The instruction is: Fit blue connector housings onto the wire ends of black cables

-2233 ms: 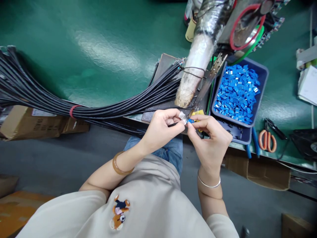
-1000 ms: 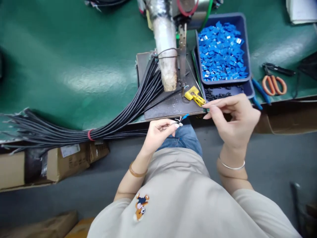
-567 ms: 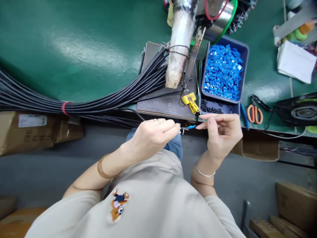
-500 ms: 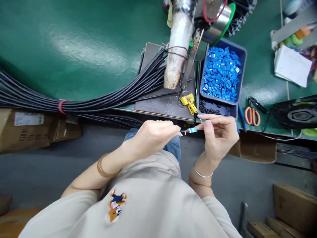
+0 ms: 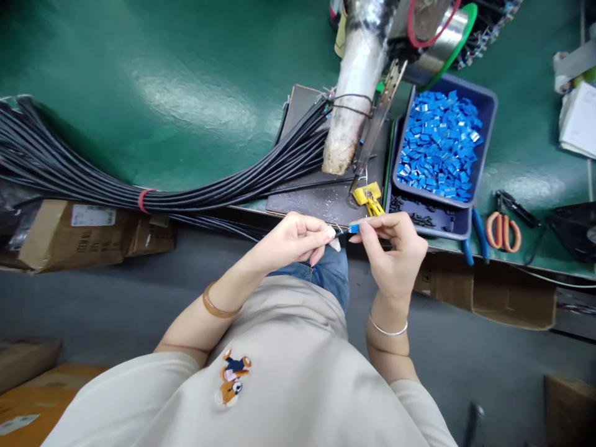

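My left hand [image 5: 302, 239] is closed in a pinch over the front edge of the bench. Its fingers hold the end of a thin black cable [image 5: 343, 233], and a small white scrap [image 5: 336, 244] shows at the fingertips. A small blue connector [image 5: 356, 229] sits at the cable's end, pinched between the thumb and fingers of my right hand [image 5: 391, 251]. Just beyond the right fingertips, a yellow clip [image 5: 367, 195] rests on a dark board [image 5: 307, 200]. Fingers partly cover both the connector and the cable.
A bundle of black cables [image 5: 195, 202] with a red tie lies along the bench's left side. At the right stands a bin [image 5: 487, 133] of blue connectors above a tray of small black parts. Orange-handled scissors [image 5: 503, 231], blue-handled pliers [image 5: 479, 236] and a wrapped tube [image 5: 356, 93] are nearby.
My right hand has moved left and its fingers now cover more of the blue connector. My left hand has turned, showing curled fingers and the white scrap. The view has shifted left.
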Demonstrator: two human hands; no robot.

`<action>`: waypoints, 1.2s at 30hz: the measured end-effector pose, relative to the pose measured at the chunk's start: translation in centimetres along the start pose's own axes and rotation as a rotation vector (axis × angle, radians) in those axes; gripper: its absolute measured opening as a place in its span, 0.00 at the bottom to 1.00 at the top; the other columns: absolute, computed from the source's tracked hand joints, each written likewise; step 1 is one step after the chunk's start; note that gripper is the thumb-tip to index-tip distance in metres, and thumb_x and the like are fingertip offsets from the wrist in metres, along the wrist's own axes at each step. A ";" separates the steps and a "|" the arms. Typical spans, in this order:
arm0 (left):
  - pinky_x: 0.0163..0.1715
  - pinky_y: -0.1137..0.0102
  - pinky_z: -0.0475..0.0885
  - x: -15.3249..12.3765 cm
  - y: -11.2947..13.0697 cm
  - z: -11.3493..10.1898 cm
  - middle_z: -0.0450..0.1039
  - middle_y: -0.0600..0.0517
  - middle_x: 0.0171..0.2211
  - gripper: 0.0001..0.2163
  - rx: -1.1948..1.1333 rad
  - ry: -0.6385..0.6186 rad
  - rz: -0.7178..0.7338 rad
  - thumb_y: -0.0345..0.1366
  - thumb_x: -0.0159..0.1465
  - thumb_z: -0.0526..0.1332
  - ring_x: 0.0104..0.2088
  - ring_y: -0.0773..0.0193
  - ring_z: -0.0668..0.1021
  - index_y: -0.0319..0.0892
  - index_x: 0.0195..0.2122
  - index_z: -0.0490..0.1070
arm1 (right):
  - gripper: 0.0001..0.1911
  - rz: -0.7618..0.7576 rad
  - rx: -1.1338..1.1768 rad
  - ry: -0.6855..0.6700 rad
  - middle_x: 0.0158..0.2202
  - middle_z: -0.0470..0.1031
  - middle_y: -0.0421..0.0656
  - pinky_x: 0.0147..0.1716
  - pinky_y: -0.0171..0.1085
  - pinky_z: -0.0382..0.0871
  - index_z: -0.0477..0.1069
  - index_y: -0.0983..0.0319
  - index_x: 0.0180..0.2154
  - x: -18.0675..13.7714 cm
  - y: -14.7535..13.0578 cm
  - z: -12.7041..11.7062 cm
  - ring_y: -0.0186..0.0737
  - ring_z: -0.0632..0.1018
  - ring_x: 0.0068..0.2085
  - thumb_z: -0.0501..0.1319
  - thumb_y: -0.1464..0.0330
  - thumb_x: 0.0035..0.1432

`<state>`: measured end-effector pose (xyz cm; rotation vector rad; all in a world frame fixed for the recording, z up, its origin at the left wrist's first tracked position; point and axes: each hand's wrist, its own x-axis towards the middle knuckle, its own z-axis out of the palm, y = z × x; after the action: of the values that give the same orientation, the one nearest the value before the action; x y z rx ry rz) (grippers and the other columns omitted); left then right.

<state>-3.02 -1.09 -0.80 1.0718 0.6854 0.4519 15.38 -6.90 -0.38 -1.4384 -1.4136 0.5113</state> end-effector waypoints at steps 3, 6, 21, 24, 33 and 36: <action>0.13 0.78 0.47 0.1 0.2 0.0 0.68 0.55 0.14 0.20 0.014 0.019 0.014 0.50 0.62 0.65 0.13 0.79 0.57 0.36 0.25 0.70 | 0.05 0.022 0.023 -0.008 0.28 0.76 0.33 0.27 0.28 0.74 0.69 0.59 0.33 0.2 0.1 0.3 0.29 0.81 0.26 0.65 0.70 0.60; 0.14 0.78 0.47 0.2 0.5 0.0 0.67 0.55 0.14 0.21 0.020 0.019 0.011 0.50 0.61 0.65 0.13 0.79 0.56 0.36 0.23 0.69 | 0.07 0.081 0.082 -0.010 0.27 0.74 0.33 0.26 0.28 0.74 0.69 0.59 0.32 0.3 0.1 0.3 0.29 0.81 0.26 0.65 0.69 0.60; 0.29 0.73 0.66 -0.1 0.9 1.3 0.76 0.50 0.27 0.07 0.805 0.062 0.537 0.32 0.66 0.61 0.27 0.68 0.75 0.37 0.33 0.77 | 0.06 -0.047 -0.032 0.301 0.33 0.81 0.40 0.26 0.37 0.75 0.66 0.59 0.36 0.5 -0.8 -1.6 0.37 0.82 0.27 0.62 0.67 0.63; 0.23 0.71 0.60 -1.2 1.6 2.8 0.74 0.51 0.25 0.11 1.216 0.091 0.659 0.26 0.67 0.54 0.23 0.68 0.72 0.37 0.32 0.75 | 0.05 -0.063 -0.082 0.240 0.34 0.81 0.40 0.27 0.37 0.76 0.67 0.58 0.36 0.2 -1.2 -2.6 0.37 0.82 0.29 0.63 0.68 0.62; 0.21 0.77 0.62 0.3 -0.6 1.4 0.75 0.53 0.24 0.09 0.084 0.085 0.154 0.38 0.63 0.65 0.19 0.75 0.67 0.37 0.32 0.70 | 0.08 0.021 0.007 -0.080 0.26 0.72 0.33 0.25 0.29 0.74 0.67 0.59 0.32 0.8 0.7 -0.5 0.28 0.77 0.24 0.64 0.67 0.61; 0.22 0.78 0.62 0.6 -1.3 0.8 0.74 0.53 0.23 0.11 -0.058 0.104 0.122 0.40 0.61 0.67 0.21 0.75 0.68 0.36 0.33 0.73 | 0.08 0.078 0.059 -0.101 0.26 0.72 0.33 0.26 0.30 0.75 0.67 0.59 0.31 1.0 1.1 0.5 0.29 0.77 0.25 0.64 0.66 0.61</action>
<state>-1.98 -1.76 -1.91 1.0441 0.6963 0.6331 15.71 -5.61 -1.21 -1.4416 -1.4133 0.6784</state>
